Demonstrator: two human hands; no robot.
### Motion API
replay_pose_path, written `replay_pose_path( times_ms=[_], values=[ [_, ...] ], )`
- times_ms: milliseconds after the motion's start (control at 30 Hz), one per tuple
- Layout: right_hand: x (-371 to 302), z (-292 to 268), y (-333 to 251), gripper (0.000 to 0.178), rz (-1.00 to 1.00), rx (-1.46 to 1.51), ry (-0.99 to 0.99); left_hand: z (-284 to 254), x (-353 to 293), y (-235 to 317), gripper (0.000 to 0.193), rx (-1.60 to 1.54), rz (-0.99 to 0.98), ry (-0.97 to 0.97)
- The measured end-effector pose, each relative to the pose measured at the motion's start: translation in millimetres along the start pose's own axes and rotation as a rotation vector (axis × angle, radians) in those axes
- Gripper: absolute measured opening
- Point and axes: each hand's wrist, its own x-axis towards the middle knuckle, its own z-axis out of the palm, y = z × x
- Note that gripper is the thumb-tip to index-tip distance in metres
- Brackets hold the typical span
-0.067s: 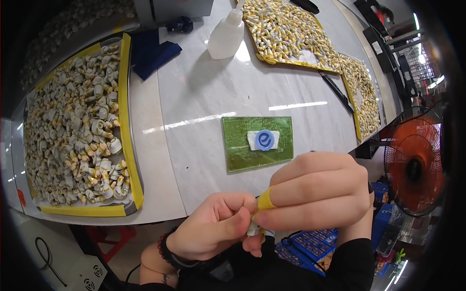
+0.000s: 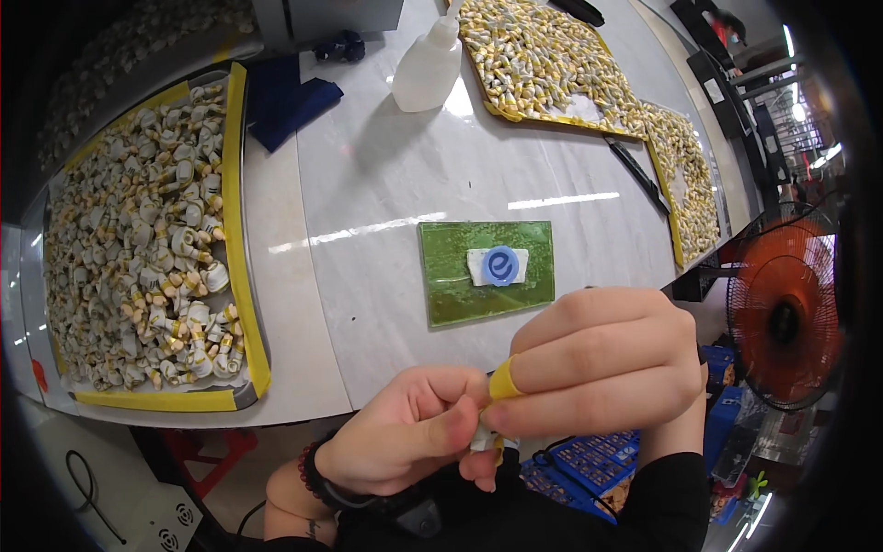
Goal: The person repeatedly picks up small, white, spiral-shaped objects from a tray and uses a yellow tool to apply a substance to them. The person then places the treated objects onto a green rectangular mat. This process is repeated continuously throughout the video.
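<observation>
My left hand [image 2: 405,428] is closed on a small white-and-yellow figurine [image 2: 485,438], pinched between thumb and fingers just beyond the table's near edge. My right hand [image 2: 607,363] meets it from the other side, its fingertips pressed together at the figurine's upper end. A band of yellow tape [image 2: 503,379] wraps one right-hand finger. Most of the figurine is hidden by my fingers. Farther off on the table lies a green rectangular slab [image 2: 446,299]. On the slab rests a white pad [image 2: 477,267] bearing a round blue piece [image 2: 499,266] with a dark curl.
At left stands a yellow-edged tray [image 2: 241,230] heaped with similar figurines. Another full tray [image 2: 529,117] and a third [image 2: 680,225] are at the far right. A white pump bottle [image 2: 428,74], blue cloth [image 2: 294,110], black knife-like tool [image 2: 637,175] and orange fan [image 2: 782,313] surround the workspace.
</observation>
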Motion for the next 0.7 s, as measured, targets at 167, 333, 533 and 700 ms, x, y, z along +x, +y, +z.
replay_pose_path(
  times_ms=[167,333,533,700],
  values=[
    [-2,-1,2,0.011,-0.048,-0.018,-0.023,3,2,1,0.028,0.021,0.007,0.029],
    [-6,-9,-1,0.018,0.026,0.027,-0.088,4,-1,4,0.023,0.150,0.083,0.071],
    [-13,-7,-6,0.016,0.054,-0.028,0.029,12,-1,-3,0.033,0.620,0.498,0.182],
    [-17,-14,-17,0.018,0.007,-0.027,-0.012,16,-2,1,0.030,0.949,0.577,0.228]
  ],
)
